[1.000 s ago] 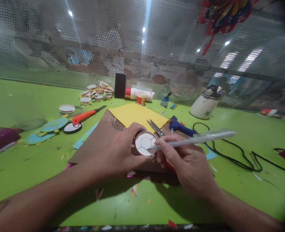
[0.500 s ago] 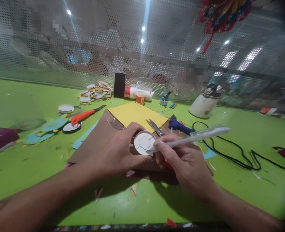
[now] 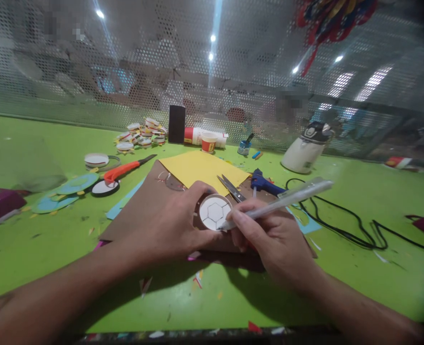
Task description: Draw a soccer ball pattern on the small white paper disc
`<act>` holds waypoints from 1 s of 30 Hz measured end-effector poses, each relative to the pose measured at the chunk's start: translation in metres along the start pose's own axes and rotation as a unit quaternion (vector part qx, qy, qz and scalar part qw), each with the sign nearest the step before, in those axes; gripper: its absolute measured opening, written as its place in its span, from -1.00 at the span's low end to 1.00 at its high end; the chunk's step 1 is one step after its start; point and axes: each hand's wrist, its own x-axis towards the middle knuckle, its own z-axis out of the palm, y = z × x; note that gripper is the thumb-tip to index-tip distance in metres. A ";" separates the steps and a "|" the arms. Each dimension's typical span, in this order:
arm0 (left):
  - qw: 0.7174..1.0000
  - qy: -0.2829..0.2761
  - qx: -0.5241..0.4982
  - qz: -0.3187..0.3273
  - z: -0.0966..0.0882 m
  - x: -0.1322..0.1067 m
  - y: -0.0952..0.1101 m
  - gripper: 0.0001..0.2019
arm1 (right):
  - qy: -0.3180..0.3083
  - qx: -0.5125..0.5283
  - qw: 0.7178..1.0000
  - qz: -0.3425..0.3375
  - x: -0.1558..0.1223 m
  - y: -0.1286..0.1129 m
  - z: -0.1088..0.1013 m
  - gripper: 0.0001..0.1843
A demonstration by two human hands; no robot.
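My left hand grips a small round white disc by its raised rim, fingers behind and thumb in front. Dark lines on its face form a hexagon with short spokes, like a football pattern. Pinched in my right hand is a pale, translucent pen, its tip at the disc's lower edge. Below both hands lies brown card, with a yellow sheet on its far part. Scissors rest just beyond my right hand, blades pointing away; their handles are mostly hidden by it.
A blue glue gun with a black cord lies right. An orange-handled knife and blue paper rings sit left. Farther back stand a phone-like dark slab, a paper cup and a white jug.
The pen's rear end has tipped slightly up and left, while its tip has shifted a little lower on the disc. My left hand keeps its hold on the disc.
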 end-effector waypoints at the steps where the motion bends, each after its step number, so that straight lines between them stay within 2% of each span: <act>1: 1.000 0.001 0.003 -0.003 0.000 0.000 0.000 -0.63 | -0.002 0.001 1.000 0.005 0.000 0.000 0.000 -0.73; 6: 1.000 0.001 0.003 0.006 0.001 0.000 0.002 -0.62 | -0.016 -0.015 1.000 0.015 0.001 0.000 -0.001 -0.71; 13: 0.993 0.044 0.061 0.091 0.004 -0.002 -0.002 -0.62 | -0.026 -0.033 0.999 0.015 0.002 0.000 -0.002 -0.69; 19: 0.988 0.060 0.079 0.118 0.003 -0.004 0.000 -0.62 | -0.026 -0.060 0.998 -0.020 0.003 -0.001 -0.003 -0.57; 24: 0.986 0.064 0.089 0.122 0.002 -0.004 0.000 -0.61 | -0.018 -0.032 0.999 -0.017 0.000 0.000 -0.003 -0.76; 27: 0.989 0.056 0.080 0.108 0.001 -0.003 -0.002 -0.58 | 0.024 0.072 0.997 -0.031 0.000 0.000 -0.003 -0.83; 30: 0.996 0.012 0.053 0.073 0.000 -0.002 -0.004 -0.55 | 0.112 0.142 0.981 -0.066 0.003 0.000 -0.006 -0.89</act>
